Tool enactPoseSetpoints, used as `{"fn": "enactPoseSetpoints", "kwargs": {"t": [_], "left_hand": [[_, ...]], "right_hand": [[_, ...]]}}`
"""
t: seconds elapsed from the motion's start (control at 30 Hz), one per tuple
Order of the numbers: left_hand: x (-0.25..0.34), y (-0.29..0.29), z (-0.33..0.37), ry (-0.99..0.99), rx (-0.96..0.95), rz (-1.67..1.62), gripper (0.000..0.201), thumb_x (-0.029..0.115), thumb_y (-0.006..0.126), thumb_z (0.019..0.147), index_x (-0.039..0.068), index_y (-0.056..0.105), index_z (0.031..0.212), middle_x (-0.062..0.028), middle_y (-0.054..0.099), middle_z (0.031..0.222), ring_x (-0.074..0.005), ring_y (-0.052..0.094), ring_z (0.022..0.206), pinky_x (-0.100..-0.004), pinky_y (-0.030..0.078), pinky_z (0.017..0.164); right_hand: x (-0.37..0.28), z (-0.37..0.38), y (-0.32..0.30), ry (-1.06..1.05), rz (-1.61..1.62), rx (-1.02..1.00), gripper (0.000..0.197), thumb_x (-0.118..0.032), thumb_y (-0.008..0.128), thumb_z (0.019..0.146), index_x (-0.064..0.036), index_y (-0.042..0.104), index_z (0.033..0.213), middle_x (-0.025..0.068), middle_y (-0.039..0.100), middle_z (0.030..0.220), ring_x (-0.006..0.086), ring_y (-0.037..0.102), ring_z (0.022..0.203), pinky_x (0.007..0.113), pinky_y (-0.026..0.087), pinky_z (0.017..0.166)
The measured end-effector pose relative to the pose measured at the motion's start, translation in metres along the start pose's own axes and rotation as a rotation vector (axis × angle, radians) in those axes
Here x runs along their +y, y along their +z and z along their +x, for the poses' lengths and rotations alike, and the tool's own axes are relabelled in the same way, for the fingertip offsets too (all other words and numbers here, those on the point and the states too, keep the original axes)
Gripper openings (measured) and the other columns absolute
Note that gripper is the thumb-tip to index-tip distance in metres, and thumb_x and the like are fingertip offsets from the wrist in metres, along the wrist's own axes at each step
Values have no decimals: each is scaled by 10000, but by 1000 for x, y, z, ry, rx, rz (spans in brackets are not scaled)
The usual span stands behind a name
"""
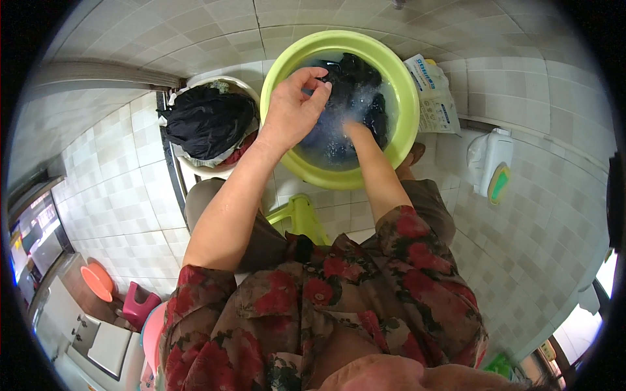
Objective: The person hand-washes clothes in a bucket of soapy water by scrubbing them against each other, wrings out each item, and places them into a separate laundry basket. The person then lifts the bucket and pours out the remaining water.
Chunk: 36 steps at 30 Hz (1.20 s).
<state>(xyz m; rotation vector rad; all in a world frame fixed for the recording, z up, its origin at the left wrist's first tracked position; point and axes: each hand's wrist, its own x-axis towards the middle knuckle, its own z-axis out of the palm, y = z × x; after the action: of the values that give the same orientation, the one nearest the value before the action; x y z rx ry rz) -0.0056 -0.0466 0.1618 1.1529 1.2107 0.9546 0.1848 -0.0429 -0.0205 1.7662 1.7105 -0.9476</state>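
A yellow-green basin [407, 124] holds cloudy, foamy water with dark clothes [349, 78] soaking in it. Above the basin's left side my left hand [297, 107] is raised out of the water, its fingers loosely curved and the thumb apart from them, with nothing visible between them. My right hand [352, 128] reaches down into the water at the middle of the basin, beside the dark cloth. Suds and water hide its fingers, so its grip does not show.
Left of the basin stands a white tub [199, 171] heaped with black clothing [212, 120]. A white detergent bag [433, 94] leans at the right. Farther right are a white bottle [499, 153] and a green-faced brush [499, 184]. A green stool [303, 218] is beneath me.
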Motion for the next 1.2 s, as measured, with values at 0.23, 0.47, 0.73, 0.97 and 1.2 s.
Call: {"fn": "enactPoseSetpoints", "kwargs": {"t": [0.23, 0.47, 0.73, 0.97, 1.2], "left_hand": [[5, 3, -1, 55, -4, 191, 313, 200, 618, 844, 20, 606, 1100, -117, 657, 840, -229, 612, 675, -335, 495, 675], [-6, 0, -6, 163, -47, 722, 359, 206, 648, 803, 49, 597, 1121, -158, 622, 1013, -322, 615, 931, -403, 492, 816], [0, 12, -9, -39, -265, 1006, 837, 326, 793, 669, 105, 379, 1362, -170, 461, 1294, -350, 467, 1192, -426, 449, 953], [-11, 54, -9, 267, -231, 469, 1149, 437, 871, 520, 121, 275, 1451, -187, 207, 1506, -391, 162, 1394, -438, 227, 1120], [-25, 69, -22, -166, -81, -228, 303, 40, 608, 802, 0, 623, 1102, -92, 673, 938, -187, 628, 834, -293, 490, 755]], "right_hand": [[13, -88, -16, -257, 282, 260, 446, -33, 585, 790, -50, 537, 1234, 231, 590, 1146, 390, 563, 1074, 404, 464, 900], [19, -197, -102, -389, 538, 727, 410, -4, 632, 789, -10, 548, 1191, 198, 649, 983, 239, 654, 787, 321, 497, 706], [-10, -341, -201, -600, 564, 1033, 267, -18, 631, 850, -10, 582, 1112, 87, 650, 937, 157, 591, 883, 288, 468, 820], [-19, -417, -225, -642, 989, 1359, 288, -68, 588, 886, 76, 577, 1135, 133, 635, 1052, 219, 601, 953, 321, 456, 890], [-4, -364, -221, -607, 1178, 1187, 274, -149, 615, 901, 41, 588, 1096, 67, 638, 983, 148, 577, 874, 279, 464, 796]]}}
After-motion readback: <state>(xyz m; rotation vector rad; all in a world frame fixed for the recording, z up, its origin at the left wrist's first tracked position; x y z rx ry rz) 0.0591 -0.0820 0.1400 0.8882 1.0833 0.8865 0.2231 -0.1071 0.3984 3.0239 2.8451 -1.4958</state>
